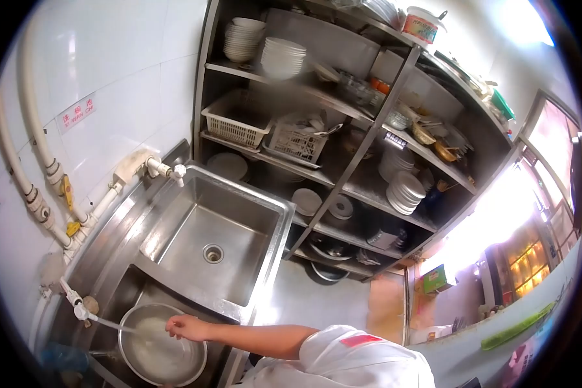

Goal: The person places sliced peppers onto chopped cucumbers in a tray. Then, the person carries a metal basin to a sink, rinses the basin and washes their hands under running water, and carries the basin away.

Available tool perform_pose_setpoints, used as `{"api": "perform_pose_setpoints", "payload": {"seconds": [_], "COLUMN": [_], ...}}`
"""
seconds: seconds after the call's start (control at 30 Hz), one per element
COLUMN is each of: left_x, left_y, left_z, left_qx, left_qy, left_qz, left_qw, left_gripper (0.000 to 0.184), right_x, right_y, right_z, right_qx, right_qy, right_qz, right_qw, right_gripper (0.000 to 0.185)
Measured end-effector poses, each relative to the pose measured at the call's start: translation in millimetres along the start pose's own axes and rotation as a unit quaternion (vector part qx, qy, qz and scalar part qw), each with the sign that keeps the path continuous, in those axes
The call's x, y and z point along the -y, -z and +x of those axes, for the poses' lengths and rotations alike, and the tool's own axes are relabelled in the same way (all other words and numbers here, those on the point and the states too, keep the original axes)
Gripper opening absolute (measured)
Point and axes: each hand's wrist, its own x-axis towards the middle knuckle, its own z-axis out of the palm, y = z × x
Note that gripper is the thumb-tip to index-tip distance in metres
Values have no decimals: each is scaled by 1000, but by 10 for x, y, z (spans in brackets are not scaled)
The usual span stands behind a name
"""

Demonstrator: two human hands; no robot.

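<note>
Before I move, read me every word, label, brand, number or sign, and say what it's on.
"洗碗池": wall sign
"XI WAN CHI": same sign, underneath
Too small or blurred to read: label on the tub; shelf tag; any print on the green box.

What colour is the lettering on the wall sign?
The lettering is red, clearest in the head view.

Right hand (187, 328) loosely curled; bare forearm (258, 336) extended
</note>
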Motion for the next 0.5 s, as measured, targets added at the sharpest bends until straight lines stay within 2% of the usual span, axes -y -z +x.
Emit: {"api": "perform_pose_setpoints", "payload": {"seconds": [0.07,0.13,0.23,0.3,0.4,0.5], "left_x": [-22,-101,-373,-596,-1102,-1338], "left_y": [181,324,420,355,47,-107], "left_z": [104,240,260,49,-876,-1530], "left_qx": [-10,-12,-18,-25,-36,28], "left_qy": [-54,-156,-347,-427,-421,-438], "left_qz": [36,92,184,263,426,543], "left_qw": [998,983,919,865,800,716], "left_gripper": [22,22,21,21,19,16], "right_x": [-16,-64,-66,-65,-65,-135], "right_y": [0,-66,-146,-198,-198,-197], "right_z": [-2,14,37,57,81,110], "right_qx": [-4,-9,7,13,20,15], "right_qy": [6,-7,16,17,34,41], "right_qz": [-13,-12,-7,10,8,49], "right_qw": [1000,1000,1000,1000,999,998], "right_gripper": [13,15,16,17,17,16]}}
